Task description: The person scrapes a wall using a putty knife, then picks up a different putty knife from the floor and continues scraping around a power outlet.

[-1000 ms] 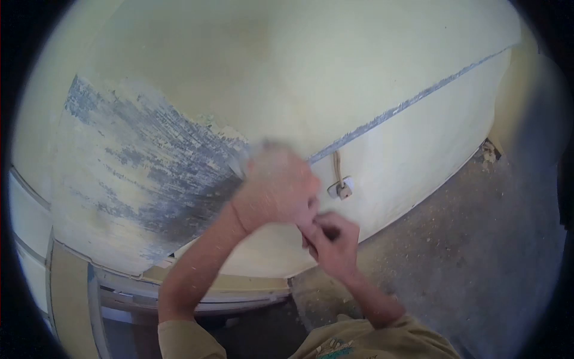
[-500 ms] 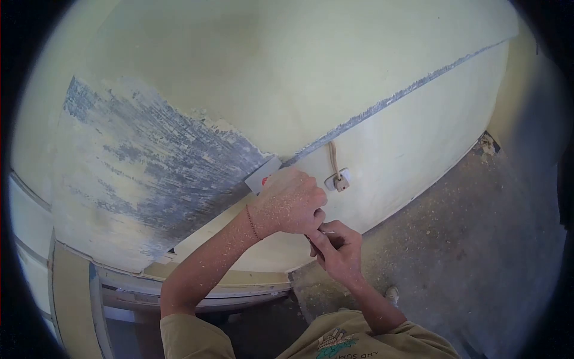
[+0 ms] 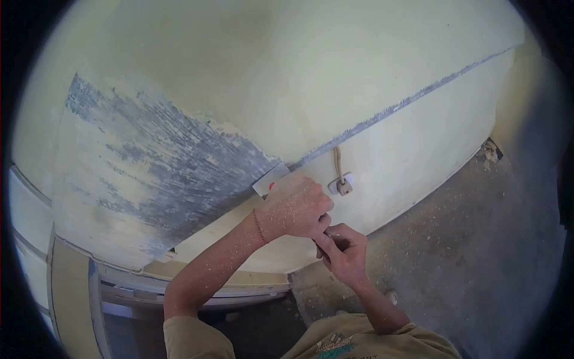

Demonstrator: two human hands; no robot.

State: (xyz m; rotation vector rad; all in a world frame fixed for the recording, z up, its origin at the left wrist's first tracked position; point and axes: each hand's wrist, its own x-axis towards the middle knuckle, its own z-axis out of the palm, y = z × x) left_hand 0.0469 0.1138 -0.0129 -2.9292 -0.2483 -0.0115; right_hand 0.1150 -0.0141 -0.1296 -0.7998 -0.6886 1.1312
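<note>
A scraper (image 3: 270,181) with a broad, flat metal blade rests against the wall at the lower right end of the grey scraped patch (image 3: 173,155). My left hand (image 3: 296,206), dusted with flakes and wearing a thin red bracelet at the wrist, is closed around the scraper just behind its blade. Lower down, my right hand (image 3: 344,254) wraps round the rear end of the handle. Most of the handle is hidden by my fingers.
Pale paint (image 3: 371,54) covers the wall, crossed by a narrow scraped strip (image 3: 394,107). An electrical socket (image 3: 342,184) with a plug and cable sits right of my hands. Flakes lie on the grey floor (image 3: 442,251). A wooden frame (image 3: 197,290) runs at lower left.
The whole view has shifted slightly right and down. Both hands keep their grip, and the scraper blade stays at nearly the same spot on the wall.
</note>
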